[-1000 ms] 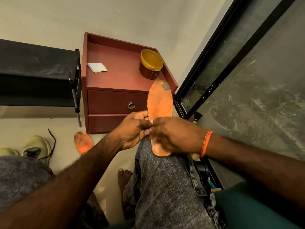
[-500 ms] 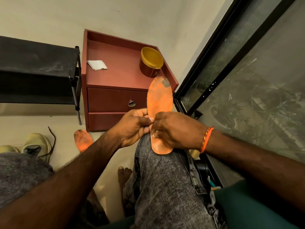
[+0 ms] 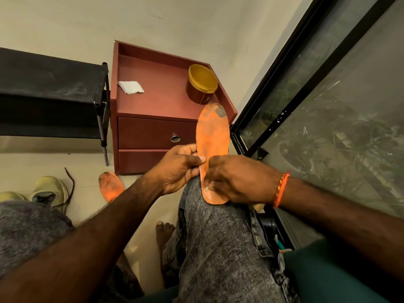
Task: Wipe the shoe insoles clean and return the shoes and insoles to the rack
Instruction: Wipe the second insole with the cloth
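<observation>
red nightstand (image 3: pixel 153 101) | yellow-lidded tub (image 3: pixel 202 84) | white cloth, possibly tissue (image 3: pixel 130 87)

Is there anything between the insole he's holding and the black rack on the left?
Nothing visible stands in the way. The insole rests on the knee, held by the left hand and right hand. Toward the black rack lies open floor; the red cabinet sits beside that path, against the wall.

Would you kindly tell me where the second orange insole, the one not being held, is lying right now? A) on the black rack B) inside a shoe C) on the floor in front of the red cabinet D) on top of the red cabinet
C: the second insole lies flat on the floor just in front of the red cabinet, partly hidden behind the left forearm, while both hands hold the other insole over the knee.
</observation>
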